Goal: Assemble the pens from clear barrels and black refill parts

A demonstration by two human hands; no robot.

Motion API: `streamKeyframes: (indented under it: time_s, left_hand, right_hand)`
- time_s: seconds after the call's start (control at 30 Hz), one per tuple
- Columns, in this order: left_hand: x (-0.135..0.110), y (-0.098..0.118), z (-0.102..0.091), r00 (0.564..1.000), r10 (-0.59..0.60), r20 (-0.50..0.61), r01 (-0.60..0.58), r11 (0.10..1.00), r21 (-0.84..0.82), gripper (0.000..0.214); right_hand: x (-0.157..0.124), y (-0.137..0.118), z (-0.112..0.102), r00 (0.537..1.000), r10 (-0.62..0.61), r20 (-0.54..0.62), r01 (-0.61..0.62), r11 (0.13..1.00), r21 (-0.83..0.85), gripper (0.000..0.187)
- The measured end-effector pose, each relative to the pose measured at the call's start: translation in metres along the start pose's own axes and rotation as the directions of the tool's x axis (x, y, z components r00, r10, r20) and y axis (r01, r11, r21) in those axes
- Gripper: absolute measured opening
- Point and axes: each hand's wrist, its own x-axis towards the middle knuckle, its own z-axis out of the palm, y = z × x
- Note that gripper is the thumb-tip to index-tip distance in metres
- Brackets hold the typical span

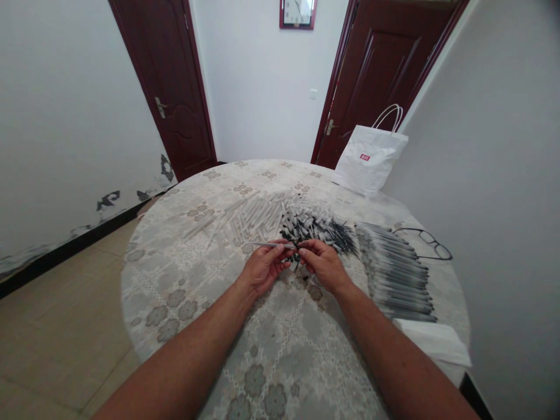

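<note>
My left hand pinches a slim, pale pen that points left, its far tip sticking out past the fingers. At the pen's right end, the closed fingertips of my right hand almost meet those of the left. Whatever small part they grip is hidden. Just beyond the hands lies a heap of small black and white pen parts, with dark thin refills on its right side. Clear, whitish pen barrels are spread to the left of that heap.
To the right, finished-looking pens lie side by side in a long row. Eyeglasses rest beyond them, and a white packet sits nearer me. A white paper bag stands at the back right of the round, cloth-covered table.
</note>
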Motion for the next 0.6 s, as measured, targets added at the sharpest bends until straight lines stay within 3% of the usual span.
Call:
streamKeyframes:
  time_s: [0.6]
  left_hand:
    - [-0.0009,-0.0027,0.0028,1.0,0.009,-0.001,-0.009,0.996,0.089,0.027]
  right_hand:
    - [-0.0003,-0.0013,0.0,0.998,-0.062,-0.032,0.058,0.992,-0.108,0.027]
